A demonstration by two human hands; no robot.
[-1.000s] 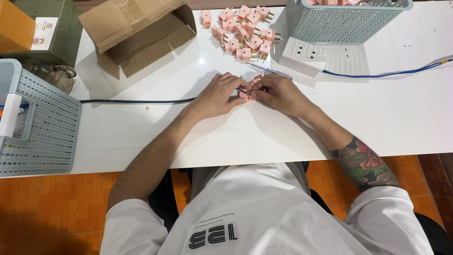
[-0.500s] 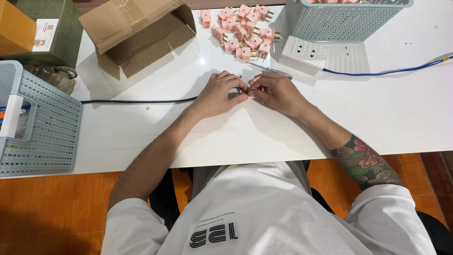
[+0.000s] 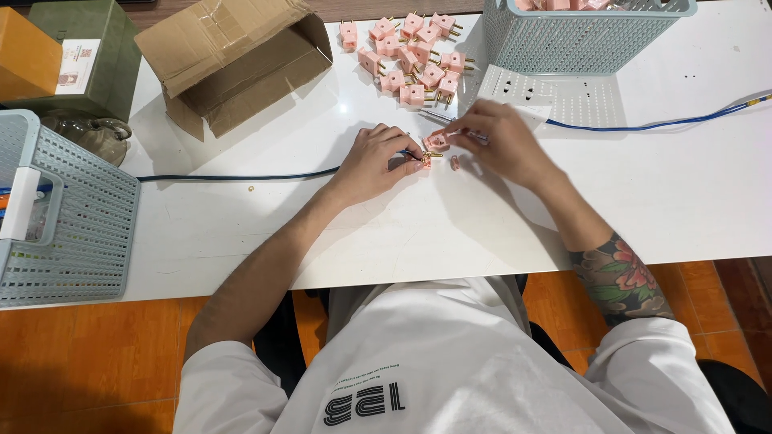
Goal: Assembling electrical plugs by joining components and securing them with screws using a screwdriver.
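the left hand (image 3: pixel 376 161) is pinching a pink plug piece (image 3: pixel 435 143) closed-fingered at mid-table (image 3: pixel 241 233) — the right hand (image 3: pixel 500 143) is closing on it too. keeping both grips low and steady is helping the small loose part (image 3: pixel 454 161) align.

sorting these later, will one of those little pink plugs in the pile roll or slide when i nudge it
A pink plug looks blocky and flat-sided, so it probably slides, not rolls. Its brass prongs may snag neighbours in the pile. Small plastic, likely light on the smooth white table.
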